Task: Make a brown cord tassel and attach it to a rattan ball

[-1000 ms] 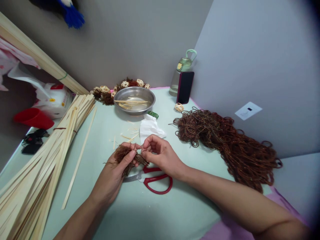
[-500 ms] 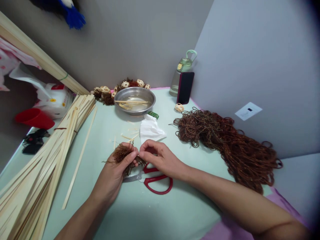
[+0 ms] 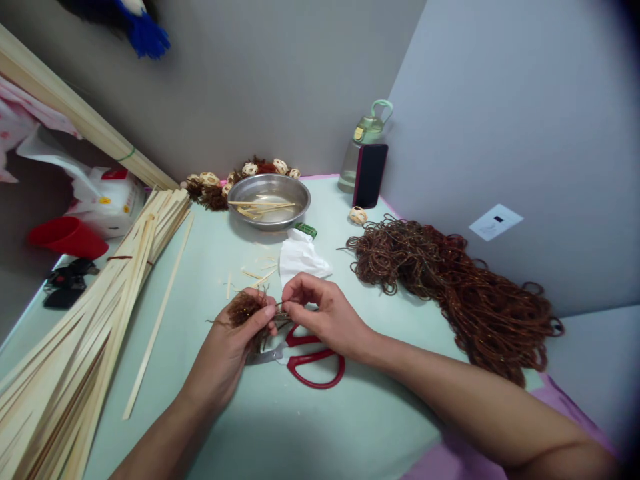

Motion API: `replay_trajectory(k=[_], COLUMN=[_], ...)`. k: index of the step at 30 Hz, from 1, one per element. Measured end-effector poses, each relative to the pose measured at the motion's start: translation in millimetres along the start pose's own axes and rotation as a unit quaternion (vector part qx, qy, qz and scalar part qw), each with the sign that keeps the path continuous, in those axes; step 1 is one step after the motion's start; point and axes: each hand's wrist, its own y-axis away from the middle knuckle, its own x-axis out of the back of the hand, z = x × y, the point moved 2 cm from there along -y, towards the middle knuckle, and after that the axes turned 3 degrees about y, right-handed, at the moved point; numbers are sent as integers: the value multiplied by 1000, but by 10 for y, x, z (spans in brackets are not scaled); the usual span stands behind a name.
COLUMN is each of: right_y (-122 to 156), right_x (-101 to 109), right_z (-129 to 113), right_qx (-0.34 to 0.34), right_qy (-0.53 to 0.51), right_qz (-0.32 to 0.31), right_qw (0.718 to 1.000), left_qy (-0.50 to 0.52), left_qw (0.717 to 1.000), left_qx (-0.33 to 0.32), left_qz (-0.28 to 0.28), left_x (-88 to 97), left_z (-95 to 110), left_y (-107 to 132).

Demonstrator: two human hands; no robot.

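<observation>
Item: small frizzy tuft of reddish-brown cord [image 3: 245, 308], held just above the pale green counter [image 3: 300, 427], near its middle and over the blades of the red-handled steel scissors [image 3: 315, 363]. It looks light, soft and springy, with loose wiry ends and a faint glitter. It would probably squash under pressure and shed strands if pulled, so it is best gripped round the packed core rather than by the stray ends. Left hand [image 3: 225, 357]: fingers closed round the tuft from below and left. Right hand [image 3: 327, 315]: thumb and forefinger pinched together on a thin strand at the tuft's right edge. Nearby: crumpled white tissue [image 3: 300, 257], just beyond the hands, and short pale splinters scattered beside it. Farther back: shallow round steel bowl [image 3: 300, 200] holding slivers, and small woven rattan balls [image 3: 358, 215]. Right: large tangled heap of the same brown cord [image 3: 450, 287], well apart. Left: long flat pale bamboo strips [image 3: 100, 300], stiff and fanned out. Rear corner: clear green-capped water bottle [image 3: 363, 137], with a dark phone [image 3: 371, 175] propped against it.
</observation>
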Motion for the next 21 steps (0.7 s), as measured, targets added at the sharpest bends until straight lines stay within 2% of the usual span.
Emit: replay_trajectory(k=[3, 5, 7, 10, 13, 21], right_y=[10, 17, 17, 12, 4, -19], right_x=[-34, -35, -7, 37, 34, -17], right_z=[60, 80, 65, 14, -1, 67], right_qx=[-38, -52, -40, -25, -40, -43], right_qy=[-32, -37, -23, 2, -1, -104], right_qz=[-68, -93, -82, -63, -84, -33], right_qw=[996, 994, 996, 998, 996, 993], left_qy=[55, 64, 48, -8, -47, -39], left_qw=[998, 997, 998, 1000, 998, 999], left_qx=[-6, -14, -14, -12, -16, 21], left_qz=[37, 47, 39, -3, -42, -2], left_x=[28, 37, 25, -16, -37, 2], left_z=[42, 54, 48, 15, -22, -64], left_y=[-8, -10, -1, 29, 49, -3])
